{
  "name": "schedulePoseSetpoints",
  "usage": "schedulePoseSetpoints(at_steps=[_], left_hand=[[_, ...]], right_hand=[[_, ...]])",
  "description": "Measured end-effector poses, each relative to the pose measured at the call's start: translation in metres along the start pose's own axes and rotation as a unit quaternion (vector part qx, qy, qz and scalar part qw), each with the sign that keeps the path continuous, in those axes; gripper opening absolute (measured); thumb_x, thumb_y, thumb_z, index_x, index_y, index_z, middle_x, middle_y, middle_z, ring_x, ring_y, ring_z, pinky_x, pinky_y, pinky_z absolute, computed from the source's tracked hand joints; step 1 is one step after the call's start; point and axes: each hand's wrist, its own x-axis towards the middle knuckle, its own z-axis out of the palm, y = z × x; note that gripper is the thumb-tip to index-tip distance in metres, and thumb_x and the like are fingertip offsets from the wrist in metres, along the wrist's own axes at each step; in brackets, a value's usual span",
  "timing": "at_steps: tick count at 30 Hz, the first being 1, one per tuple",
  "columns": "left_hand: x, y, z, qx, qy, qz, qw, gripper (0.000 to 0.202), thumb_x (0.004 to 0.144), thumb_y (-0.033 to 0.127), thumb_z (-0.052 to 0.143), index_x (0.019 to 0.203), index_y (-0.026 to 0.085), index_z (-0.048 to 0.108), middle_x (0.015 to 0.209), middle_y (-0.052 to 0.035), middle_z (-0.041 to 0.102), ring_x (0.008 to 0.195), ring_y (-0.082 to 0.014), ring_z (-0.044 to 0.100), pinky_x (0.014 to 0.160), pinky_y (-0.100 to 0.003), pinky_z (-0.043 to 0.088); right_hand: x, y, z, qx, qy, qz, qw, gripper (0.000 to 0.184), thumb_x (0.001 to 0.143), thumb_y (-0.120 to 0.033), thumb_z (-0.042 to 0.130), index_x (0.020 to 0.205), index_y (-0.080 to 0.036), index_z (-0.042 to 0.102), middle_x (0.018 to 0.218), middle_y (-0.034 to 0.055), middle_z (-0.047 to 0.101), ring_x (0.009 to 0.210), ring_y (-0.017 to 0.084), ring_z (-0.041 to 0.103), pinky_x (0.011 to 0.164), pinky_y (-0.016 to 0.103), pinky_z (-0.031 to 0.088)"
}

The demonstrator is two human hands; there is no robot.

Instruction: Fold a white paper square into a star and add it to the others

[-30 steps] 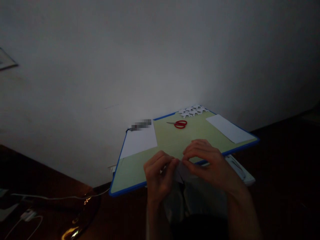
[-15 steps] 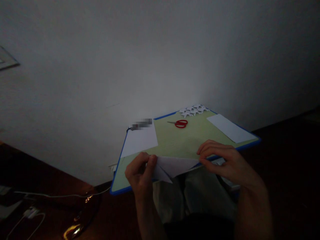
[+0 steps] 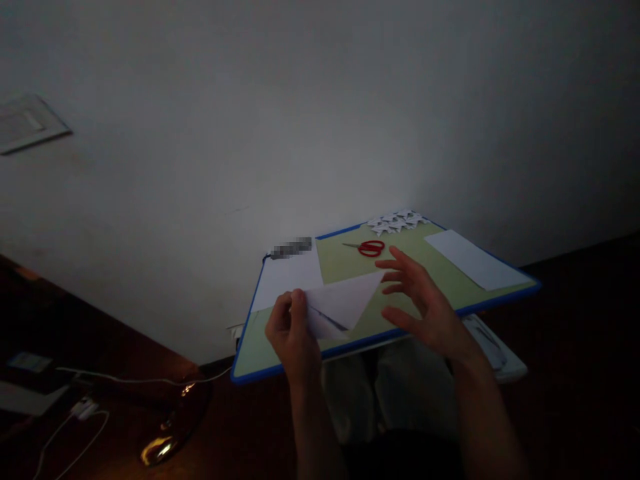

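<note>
A folded sheet of white paper (image 3: pixel 345 300) with slanted edges is held up over the near side of the table. My left hand (image 3: pixel 294 327) pinches its left end between thumb and fingers. At the paper's right tip is my right hand (image 3: pixel 420 303), its fingers spread apart and gripping nothing; whether a fingertip brushes the tip I cannot tell. Beyond the paper, red-handled scissors (image 3: pixel 370 249) lie on the tabletop.
The green table (image 3: pixel 345 257) with a blue rim stands against a wall. Several small folded paper pieces (image 3: pixel 397 223) sit at its back edge. White sheets lie left (image 3: pixel 290 277) and right (image 3: pixel 477 261). A white cord (image 3: pixel 145 380) runs below on the left.
My right hand has let go of the paper's right end and spread its fingers. The paper has risen and turned, still in my left hand. The whole view has shifted slightly.
</note>
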Motion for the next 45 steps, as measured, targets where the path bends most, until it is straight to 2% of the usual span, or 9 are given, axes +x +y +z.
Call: schedulePoseSetpoints(at_steps=[4,6,10,15,18,24,29,33,45], left_hand=[[-0.003,-0.001,0.0,0.005,-0.036,-0.019,0.999,0.041,0.083,0.049,0.085,0.069,0.016,0.065,0.067,0.0044,0.05,0.06,-0.0092,0.041,0.052,-0.019,0.033],[-0.004,-0.001,0.0,0.004,-0.036,-0.018,0.999,0.041,0.084,0.049,0.085,0.07,0.016,0.065,0.066,0.0048,0.051,0.058,-0.008,0.042,0.05,-0.018,0.034],[-0.009,0.0,0.005,0.008,-0.021,-0.03,0.999,0.04,0.09,0.052,0.08,0.076,0.017,0.066,0.059,0.0074,0.05,0.044,-0.0056,0.042,0.039,-0.015,0.033],[-0.016,0.001,0.014,-0.009,-0.02,-0.008,1.0,0.04,0.091,0.055,0.079,0.087,0.018,0.067,0.063,0.0068,0.057,0.037,-0.0069,0.049,0.029,-0.016,0.038],[-0.019,0.002,0.018,-0.017,-0.032,0.007,0.999,0.038,0.092,0.053,0.078,0.087,0.017,0.066,0.064,0.006,0.058,0.039,-0.0082,0.056,0.03,-0.016,0.043],[-0.023,0.004,0.018,-0.033,-0.058,0.003,0.998,0.036,0.098,0.05,0.072,0.085,0.017,0.066,0.068,0.0058,0.055,0.043,-0.008,0.057,0.032,-0.018,0.048],[-0.023,0.005,0.016,-0.041,-0.064,0.016,0.997,0.034,0.098,0.048,0.072,0.086,0.017,0.069,0.076,0.0034,0.059,0.052,-0.0081,0.059,0.039,-0.018,0.054],[-0.022,0.004,0.016,-0.017,-0.056,0.029,0.998,0.032,0.098,0.047,0.073,0.089,0.017,0.07,0.076,0.0029,0.061,0.051,-0.0082,0.059,0.039,-0.019,0.053],[-0.023,0.004,0.016,0.05,-0.027,0.039,0.998,0.038,0.098,0.053,0.071,0.087,0.017,0.067,0.065,0.0053,0.057,0.044,-0.0078,0.052,0.031,-0.017,0.045]], right_hand=[[-0.003,-0.007,0.012,0.016,-0.057,-0.004,0.998,0.105,0.086,-0.034,0.087,0.17,-0.042,0.024,0.168,0.0124,0.044,0.14,0.029,0.058,0.11,0.049,0.055],[-0.002,-0.007,0.017,0.056,-0.047,0.01,0.997,0.113,0.084,-0.035,0.09,0.171,-0.043,0.018,0.157,0.0121,0.053,0.129,0.028,0.065,0.107,0.048,0.056],[0.003,-0.006,0.029,0.161,-0.02,0.07,0.984,0.135,0.081,-0.037,0.094,0.171,-0.044,-0.006,0.115,0.003,0.07,0.092,0.02,0.072,0.089,0.039,0.06],[0.005,-0.01,0.045,0.223,-0.023,0.098,0.97,0.144,0.076,-0.037,0.097,0.17,-0.041,-0.013,0.11,0.0023,0.077,0.089,0.021,0.074,0.085,0.038,0.058],[0.007,-0.012,0.054,0.235,0.022,0.124,0.964,0.136,0.078,-0.032,0.096,0.171,-0.04,-0.003,0.111,0.0037,0.08,0.09,0.022,0.076,0.085,0.038,0.06],[0.012,-0.012,0.056,0.224,0.101,0.137,0.96,0.105,0.076,-0.032,0.095,0.162,-0.029,0.035,0.101,0.0039,0.081,0.093,0.024,0.076,0.084,0.037,0.062],[0.012,-0.012,0.049,0.178,0.105,0.142,0.968,0.051,0.075,-0.035,0.095,0.119,-0.022,0.073,0.101,0.0064,0.081,0.089,0.023,0.074,0.078,0.033,0.06],[0.01,-0.013,0.049,0.16,0.099,0.156,0.97,0.031,0.075,-0.038,0.094,0.096,-0.021,0.077,0.094,0.0061,0.081,0.083,0.022,0.072,0.075,0.033,0.058],[0.012,-0.017,0.044,0.171,0.061,0.194,0.964,0.026,0.076,-0.04,0.091,0.088,-0.02,0.08,0.082,0.0034,0.076,0.081,0.023,0.071,0.077,0.033,0.056]])
